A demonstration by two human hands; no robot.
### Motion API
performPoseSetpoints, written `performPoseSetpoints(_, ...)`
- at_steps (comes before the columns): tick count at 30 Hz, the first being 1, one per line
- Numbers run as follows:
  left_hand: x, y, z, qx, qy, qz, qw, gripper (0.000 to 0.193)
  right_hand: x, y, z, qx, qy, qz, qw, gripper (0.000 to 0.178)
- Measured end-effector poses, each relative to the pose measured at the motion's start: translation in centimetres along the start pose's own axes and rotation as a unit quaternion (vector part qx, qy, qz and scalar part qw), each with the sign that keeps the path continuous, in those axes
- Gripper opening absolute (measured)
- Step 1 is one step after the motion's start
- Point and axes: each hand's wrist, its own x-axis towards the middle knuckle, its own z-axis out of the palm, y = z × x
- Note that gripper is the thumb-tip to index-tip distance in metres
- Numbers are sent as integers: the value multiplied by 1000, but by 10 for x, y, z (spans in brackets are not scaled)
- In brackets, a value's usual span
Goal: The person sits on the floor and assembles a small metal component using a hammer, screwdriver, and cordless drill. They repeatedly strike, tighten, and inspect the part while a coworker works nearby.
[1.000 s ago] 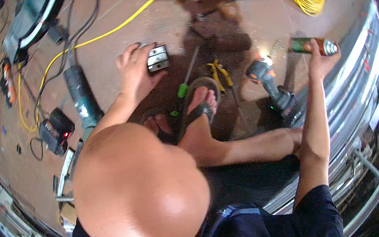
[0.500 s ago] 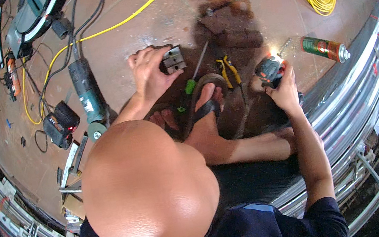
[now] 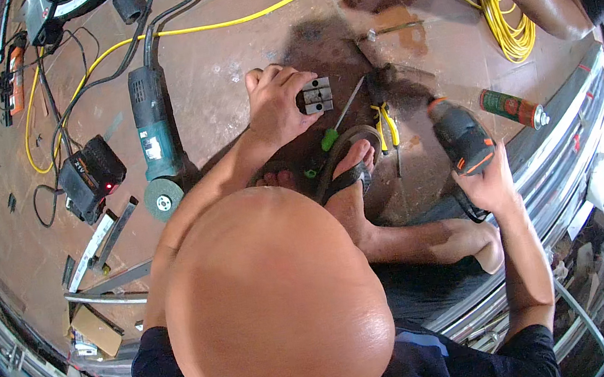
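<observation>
A small grey metal block point(image 3: 317, 96) with holes in it is held upright above the floor by the closed fingers of my left hand point(image 3: 278, 104). On the right, my right hand point(image 3: 492, 181) grips the handle of a black cordless drill point(image 3: 461, 137) with orange parts; my palm hides much of the handle. Between my hands lie a screwdriver with a green handle point(image 3: 329, 138) and yellow-handled pliers point(image 3: 387, 127), both near my sandalled foot point(image 3: 352, 170). A green and orange spray can point(image 3: 513, 108) lies beyond the drill.
An angle grinder point(image 3: 154, 136) and a battery charger point(image 3: 91, 176) stand at left among black cables. A yellow cord point(image 3: 254, 14) crosses the floor to a coil point(image 3: 510, 32). Another person's arm point(image 3: 546, 4) reaches in at top right. Long metal profiles point(image 3: 545, 162) line the right side.
My right hand has drawn the drill back and turned it, so its body now shows from above and its light no longer shows. The other person's hands have come further into view.
</observation>
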Motion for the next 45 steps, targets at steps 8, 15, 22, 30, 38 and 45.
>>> performPoseSetpoints(8, 0, 1, -2, 33, -6, 7, 999, 69, 72, -87, 25, -19, -110, -126, 986, 60)
performPoseSetpoints(15, -1, 5, -1, 53, -6, 1, 999, 67, 91, -96, 30, -52, -141, -150, 977, 54)
performPoseSetpoints(22, -1, 5, -2, 57, -9, 5, 998, 64, 96, -98, 26, -77, -160, -147, 973, 56)
performPoseSetpoints(30, 0, 3, -4, 40, -26, 4, 999, 63, 113, -99, 34, -124, -178, -174, 960, 67)
performPoseSetpoints(38, 0, 2, -2, 41, -23, 0, 999, 65, 133, -96, 28, -164, -211, -216, 939, 73)
performPoseSetpoints(45, 0, 1, 1, 60, -25, 9, 998, 68, 142, -88, 33, -199, -226, -209, 930, 80)
